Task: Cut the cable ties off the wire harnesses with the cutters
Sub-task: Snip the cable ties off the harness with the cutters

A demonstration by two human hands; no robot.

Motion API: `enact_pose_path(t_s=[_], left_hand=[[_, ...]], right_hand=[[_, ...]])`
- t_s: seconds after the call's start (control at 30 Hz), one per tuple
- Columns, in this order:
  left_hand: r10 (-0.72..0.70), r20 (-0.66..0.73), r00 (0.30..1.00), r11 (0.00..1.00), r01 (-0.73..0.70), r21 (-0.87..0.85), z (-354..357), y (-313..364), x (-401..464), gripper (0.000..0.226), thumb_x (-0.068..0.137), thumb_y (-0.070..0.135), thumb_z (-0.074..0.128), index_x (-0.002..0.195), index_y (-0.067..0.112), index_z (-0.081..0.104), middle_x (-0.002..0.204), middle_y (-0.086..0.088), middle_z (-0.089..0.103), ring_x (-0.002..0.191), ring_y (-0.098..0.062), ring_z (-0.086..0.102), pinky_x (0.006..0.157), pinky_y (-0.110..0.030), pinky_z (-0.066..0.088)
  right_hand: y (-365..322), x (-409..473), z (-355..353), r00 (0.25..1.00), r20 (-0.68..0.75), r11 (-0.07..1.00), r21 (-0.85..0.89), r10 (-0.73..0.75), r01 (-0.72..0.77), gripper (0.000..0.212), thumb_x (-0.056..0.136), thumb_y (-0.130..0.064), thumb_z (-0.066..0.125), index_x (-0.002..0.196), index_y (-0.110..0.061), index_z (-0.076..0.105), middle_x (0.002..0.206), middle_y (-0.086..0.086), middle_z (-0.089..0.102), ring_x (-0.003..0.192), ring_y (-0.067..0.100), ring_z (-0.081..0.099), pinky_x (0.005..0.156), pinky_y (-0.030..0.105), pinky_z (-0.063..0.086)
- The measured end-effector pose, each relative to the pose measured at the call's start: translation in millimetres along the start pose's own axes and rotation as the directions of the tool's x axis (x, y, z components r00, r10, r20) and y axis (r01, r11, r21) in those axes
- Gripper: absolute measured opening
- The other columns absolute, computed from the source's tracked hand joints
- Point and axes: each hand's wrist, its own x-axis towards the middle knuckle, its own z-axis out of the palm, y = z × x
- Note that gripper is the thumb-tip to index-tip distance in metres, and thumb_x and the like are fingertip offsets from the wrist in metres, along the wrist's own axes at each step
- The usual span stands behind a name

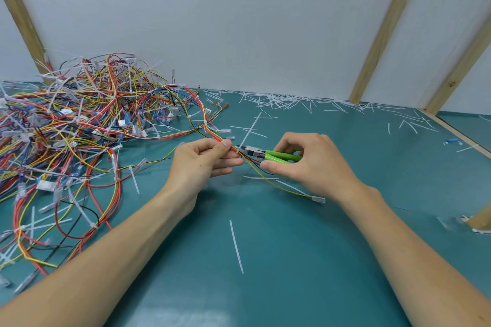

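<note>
Two hands meeting at mat centre over one harness. Left hand (202,160) pinching a red-and-yellow wire bundle (210,129) between thumb and curled fingers, probably to keep the strand taut and steady for the blades. Right hand (300,160) wrapped around the green handles of the cutters (268,154), thumb underneath, fingers curled over the top; handles squeezed nearly together. Cutter nose pointing toward 9 o'clock, touching the bundle just beside the left thumb; whether a tie sits between the blades, too small to tell. Bundle running from the grip up toward 11 o'clock into the harness pile (71,127), heaped at 9 to 10 o'clock, many white ties left on it. Loose yellow lead trailing toward 4 o'clock under the right hand. Cut tie scraps (287,101) swept to 12 and 1 o'clock along the wall, likely to keep the green mat (305,260) workable.
</note>
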Motion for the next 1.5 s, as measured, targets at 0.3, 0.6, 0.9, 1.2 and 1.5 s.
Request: enact_pose_path(t_s=[0.3, 0.6, 0.9, 1.2, 1.5], left_hand=[[-0.013, -0.002, 1.000, 1.000, 0.013, 0.004, 0, 1, -1, 0.019, 0.094, 0.022, 0.069, 0.081, 0.008, 0.069, 0.084, -0.011, 0.078, 0.081, -0.023, 0.077, 0.065, -0.025, 0.061], [-0.020, -0.006, 1.000, 1.000, 0.020, 0.008, 1, 1, -1, 0.019, 0.094, 0.022, 0.069, 0.081, 0.008, 0.070, 0.084, -0.012, 0.078, 0.081, -0.024, 0.077, 0.064, -0.024, 0.060], [-0.015, 0.000, 1.000, 1.000, 0.015, 0.013, 1, 2, -3, 0.019, 0.094, 0.021, 0.068, 0.080, 0.009, 0.069, 0.085, -0.012, 0.078, 0.080, -0.023, 0.077, 0.065, -0.025, 0.060], [-0.024, 0.025, 0.999, 1.000, 0.024, 0.010, 0, 3, -2, 0.020, 0.094, 0.025, 0.068, 0.079, 0.011, 0.070, 0.084, -0.009, 0.077, 0.081, -0.022, 0.077, 0.064, -0.025, 0.061], [-0.041, 0.082, 0.996, 0.998, 0.037, 0.047, -2, 0, 0, 0.021, 0.095, 0.029, 0.067, 0.084, 0.011, 0.067, 0.083, -0.006, 0.076, 0.078, -0.020, 0.076, 0.058, -0.025, 0.058]], right_hand=[[-1, 0, -1, 1.000, 0.011, 1.000, 0.001, 0.004, -0.004, 0.046, 0.062, -0.078, 0.070, 0.075, -0.035, 0.068, 0.072, -0.023, 0.067, 0.071, 0.004, 0.061, 0.063, 0.033, 0.051], [-2, 0, -2, 1.000, 0.018, 1.000, 0.004, 0.004, -0.004, 0.047, 0.062, -0.077, 0.070, 0.075, -0.033, 0.068, 0.073, -0.020, 0.069, 0.074, 0.006, 0.063, 0.065, 0.034, 0.052], [-3, -1, -3, 1.000, -0.002, 0.999, -0.021, 0.029, -0.029, 0.043, 0.065, -0.074, 0.074, 0.074, -0.032, 0.068, 0.070, -0.019, 0.069, 0.066, 0.005, 0.062, 0.064, 0.035, 0.053], [-3, 6, -2, 0.940, -0.141, 0.882, 0.410, 0.311, -0.231, 0.037, 0.092, -0.052, 0.070, 0.081, -0.017, 0.066, 0.067, -0.004, 0.071, 0.053, 0.014, 0.061, 0.052, 0.029, 0.047], [-2, 10, -21, 0.844, -0.139, 0.609, 0.753, 0.519, -0.250, 0.034, 0.100, -0.047, 0.060, 0.091, -0.014, 0.061, 0.065, -0.007, 0.066, 0.050, 0.012, 0.055, 0.042, 0.026, 0.046]])
